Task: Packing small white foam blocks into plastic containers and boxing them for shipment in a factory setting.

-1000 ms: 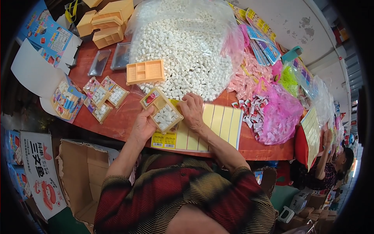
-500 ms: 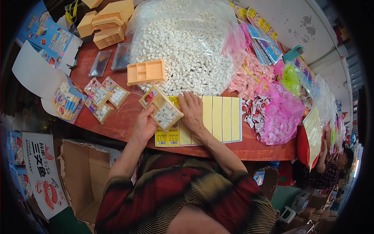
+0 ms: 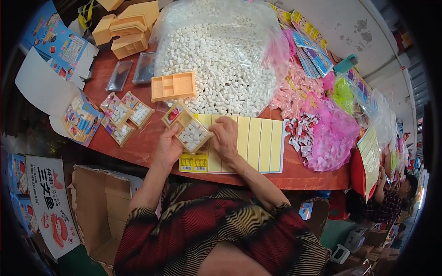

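Observation:
My left hand grips the left side of a small cream divided tray, tilted above the table. White cube-like pieces fill its larger compartment, and a red strawberry-printed packet lies in the upper left one. Beside the tray, my right hand has its fingers bent and closed over a yellow sticker sheet. Its fingertips come close to the tray's right corner; what they hold, if anything, is hidden. Just beyond lies an empty orange divided tray, on the edge of a clear bag of white pieces.
Filled small trays and an open display box stand at left. Stacked orange trays and clear lids sit farther back. Small red-white packets and a pink bag lie right. A cardboard box stands below the table edge.
My right hand has gone from lying flat on the sheet to bent, closed fingers. The sticker sheet and the held tray have shifted slightly left.

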`<state>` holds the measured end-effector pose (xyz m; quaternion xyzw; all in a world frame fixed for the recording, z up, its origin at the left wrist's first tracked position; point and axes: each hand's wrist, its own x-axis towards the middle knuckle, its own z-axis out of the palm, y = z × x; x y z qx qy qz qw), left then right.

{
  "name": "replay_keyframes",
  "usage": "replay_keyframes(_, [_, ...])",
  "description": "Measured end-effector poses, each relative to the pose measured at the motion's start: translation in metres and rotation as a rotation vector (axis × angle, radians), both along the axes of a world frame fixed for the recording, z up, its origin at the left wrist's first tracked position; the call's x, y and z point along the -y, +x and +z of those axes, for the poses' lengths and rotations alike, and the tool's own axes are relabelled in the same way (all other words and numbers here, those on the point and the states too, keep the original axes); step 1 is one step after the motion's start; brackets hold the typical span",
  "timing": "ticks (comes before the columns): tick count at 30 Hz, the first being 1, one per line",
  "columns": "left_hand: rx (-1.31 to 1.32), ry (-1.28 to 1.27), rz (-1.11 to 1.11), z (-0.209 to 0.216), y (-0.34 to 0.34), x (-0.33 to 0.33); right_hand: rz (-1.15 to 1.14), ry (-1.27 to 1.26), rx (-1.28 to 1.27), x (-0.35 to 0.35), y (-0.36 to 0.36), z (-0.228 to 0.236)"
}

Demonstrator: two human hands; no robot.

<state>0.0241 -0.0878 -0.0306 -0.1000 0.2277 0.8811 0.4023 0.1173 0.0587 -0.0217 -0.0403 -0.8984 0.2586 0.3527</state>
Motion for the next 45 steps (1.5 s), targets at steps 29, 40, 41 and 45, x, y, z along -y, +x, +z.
replay_keyframes(29, [-0.357, -0.205, 0.029, -0.017, 0.000, -0.052, 0.666, -0.247, -0.066, 0.010, 0.058, 0.090])
replay_keyframes(40, [-0.164, 0.030, -0.035, 0.008, 0.013, -0.057, 0.185, -1.549, -0.176, -0.027, -0.018, 0.057])
replay_keyframes(41, [-0.097, 0.037, -0.002, 0.012, 0.017, -0.057, 0.183, -1.548, -0.175, -0.030, -0.020, 0.051])
replay_keyframes(45, [-0.172, -0.125, -0.005, -0.004, 0.017, -0.055, 0.133, -1.495, -0.264, -0.031, -0.026, 0.038])
